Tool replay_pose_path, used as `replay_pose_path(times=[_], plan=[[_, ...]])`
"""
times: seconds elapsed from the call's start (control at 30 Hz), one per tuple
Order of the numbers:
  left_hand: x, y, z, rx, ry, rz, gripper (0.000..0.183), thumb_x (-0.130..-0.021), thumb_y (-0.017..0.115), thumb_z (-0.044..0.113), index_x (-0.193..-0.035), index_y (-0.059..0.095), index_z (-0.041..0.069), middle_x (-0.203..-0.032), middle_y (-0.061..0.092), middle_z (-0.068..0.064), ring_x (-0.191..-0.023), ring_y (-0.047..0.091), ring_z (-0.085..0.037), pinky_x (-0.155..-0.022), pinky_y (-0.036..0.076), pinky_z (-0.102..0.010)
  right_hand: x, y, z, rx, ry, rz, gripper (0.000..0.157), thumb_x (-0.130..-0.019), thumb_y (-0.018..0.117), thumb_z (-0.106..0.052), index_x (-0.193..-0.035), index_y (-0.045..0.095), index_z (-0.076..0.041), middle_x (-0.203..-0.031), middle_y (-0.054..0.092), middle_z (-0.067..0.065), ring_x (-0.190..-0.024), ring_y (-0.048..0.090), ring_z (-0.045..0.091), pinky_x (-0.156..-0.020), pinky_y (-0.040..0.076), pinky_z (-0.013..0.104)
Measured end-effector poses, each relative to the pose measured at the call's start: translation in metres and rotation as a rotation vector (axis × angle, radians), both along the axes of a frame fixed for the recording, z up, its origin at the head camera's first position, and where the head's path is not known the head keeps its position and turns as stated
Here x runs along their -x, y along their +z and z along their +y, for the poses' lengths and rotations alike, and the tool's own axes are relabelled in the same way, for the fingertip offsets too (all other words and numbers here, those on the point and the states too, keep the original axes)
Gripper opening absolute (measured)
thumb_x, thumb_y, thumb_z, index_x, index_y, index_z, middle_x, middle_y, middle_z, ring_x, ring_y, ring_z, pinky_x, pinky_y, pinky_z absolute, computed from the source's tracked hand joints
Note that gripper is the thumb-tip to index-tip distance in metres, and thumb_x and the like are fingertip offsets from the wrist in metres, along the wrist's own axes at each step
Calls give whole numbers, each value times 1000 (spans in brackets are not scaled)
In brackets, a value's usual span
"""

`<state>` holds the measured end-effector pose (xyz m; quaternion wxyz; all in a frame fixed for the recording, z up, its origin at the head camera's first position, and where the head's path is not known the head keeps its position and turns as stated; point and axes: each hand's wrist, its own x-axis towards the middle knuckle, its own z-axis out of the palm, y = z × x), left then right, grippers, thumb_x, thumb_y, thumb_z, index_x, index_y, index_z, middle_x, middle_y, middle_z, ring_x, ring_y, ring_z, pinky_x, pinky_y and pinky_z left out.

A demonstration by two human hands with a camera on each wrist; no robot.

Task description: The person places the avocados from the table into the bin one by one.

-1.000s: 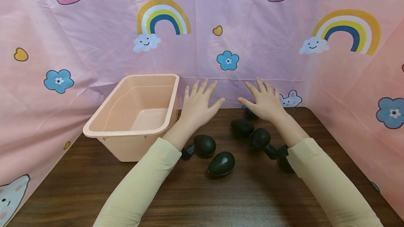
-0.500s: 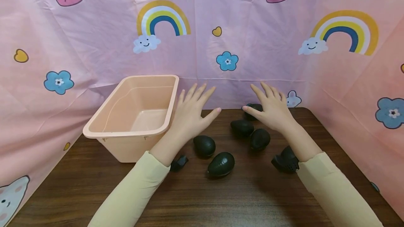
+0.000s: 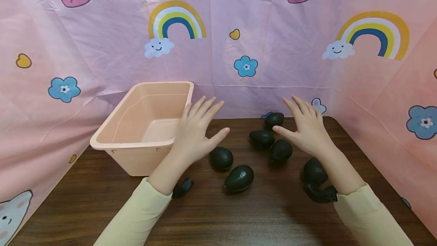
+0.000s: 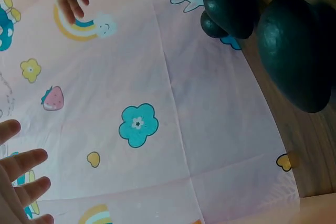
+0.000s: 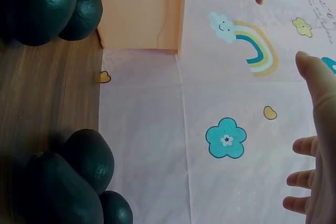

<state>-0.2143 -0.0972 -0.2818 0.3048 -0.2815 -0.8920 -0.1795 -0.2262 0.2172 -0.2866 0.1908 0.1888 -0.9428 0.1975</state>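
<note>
Both hands hover over the table with fingers spread, holding nothing. My left hand (image 3: 192, 134) overlaps the right rim of the peach plastic basin (image 3: 136, 145) in the head view. Close by it lie two dark green avocados, one rounder (image 3: 221, 158), the other a glossy avocado (image 3: 239, 178) nearer the front. My right hand (image 3: 308, 134) is over the right side, its thumb near a group of avocados: a rear avocado (image 3: 274, 119), a middle avocado (image 3: 261, 139) and a front avocado (image 3: 281, 150). Beneath the right wrist sits another avocado (image 3: 315, 171), partly covered by the forearm.
The brown wooden table (image 3: 218, 215) ends at a patterned pink cloth (image 3: 246, 22) behind and at the sides. Black wrist devices show under both forearms, one left device (image 3: 182, 188) and one right device (image 3: 321, 194). The basin's visible inside floor is bare.
Both hands have drawn back toward the person and moved apart, the left one leftward, the right one rightward. The rear avocado and the one by the right wrist show more fully. The avocados stay put.
</note>
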Motion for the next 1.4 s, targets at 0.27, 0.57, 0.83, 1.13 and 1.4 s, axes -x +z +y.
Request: replay_pose_path(times=[0.27, 0.57, 0.83, 1.13, 1.4], plan=[[-12, -6, -14, -36, -59, 98, 62, -88, 59, 50, -139, 51, 16, -141, 48, -7, -138, 30, -27, -112, 13, -51, -17, -9, 11, 22, -10, 5, 90, -84, 66, -54, -153, 22, -16, -155, 17, 17, -137, 15, 46, -102, 6, 70], [-23, -12, -32, -43, -70, 117, 62, -88, 56, 50, -137, 52, 13, -138, 51, -8, -137, 32, -26, -112, 13, -49, -29, -25, 26, 68, 16, 3, 90, -85, 69, -48, -153, 21, -13, -156, 15, 18, -137, 15, 47, -102, 5, 70], [-27, -20, -45, -48, -59, 137, 61, -92, 49, 54, -138, 50, 15, -136, 53, -7, -133, 38, -28, -109, 18, -52, -33, -46, 36, 136, 32, -13, 90, -84, 73, -41, -152, 22, -10, -155, 15, 19, -134, 17, 52, -100, 4, 73], [-30, -26, -62, -75, -52, 220, 60, -94, 44, 56, -131, 57, 10, -130, 59, -5, -125, 47, -30, -106, 23, -50, -39, -60, 46, 152, 22, -16, 89, -82, 75, -37, -150, 25, -7, -153, 18, 22, -132, 19, 53, -98, 5, 74], [-35, -25, -78, -67, -62, 236, 61, -94, 44, 58, -129, 58, 10, -126, 60, -9, -123, 47, -30, -106, 24, -48, -47, -70, 60, 152, -14, -31, 89, -82, 75, -37, -150, 27, -8, -153, 20, 21, -131, 21, 53, -99, 5, 72]])
